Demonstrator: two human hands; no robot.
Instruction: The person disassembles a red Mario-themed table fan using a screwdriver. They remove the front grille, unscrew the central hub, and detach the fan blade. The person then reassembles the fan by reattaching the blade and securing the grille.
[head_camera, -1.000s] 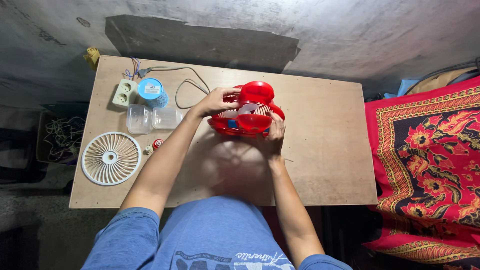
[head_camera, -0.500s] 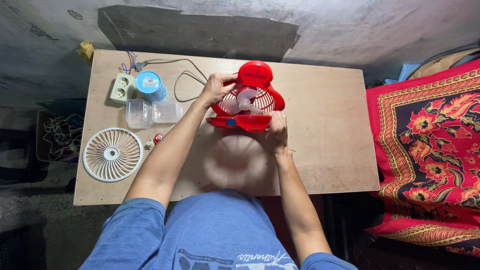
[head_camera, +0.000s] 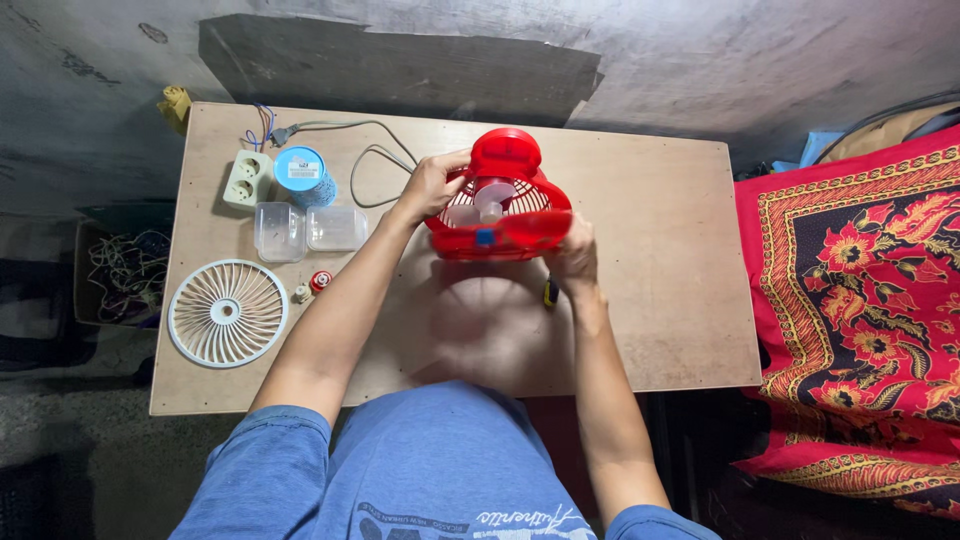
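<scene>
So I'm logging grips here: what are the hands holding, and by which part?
Both hold the red fan: the left hand grips its left rim by the grille, the right hand its lower right edge.

On the left end of the plain wooden table (head_camera: 660, 330) lies a round white plastic fan grille (head_camera: 228, 312). Above it sit two clear plastic boxes (head_camera: 308, 230), a light blue cylindrical tub (head_camera: 303, 176) and a pale green socket block (head_camera: 248, 179). A red patterned cloth (head_camera: 860, 320) lies to the right.
</scene>
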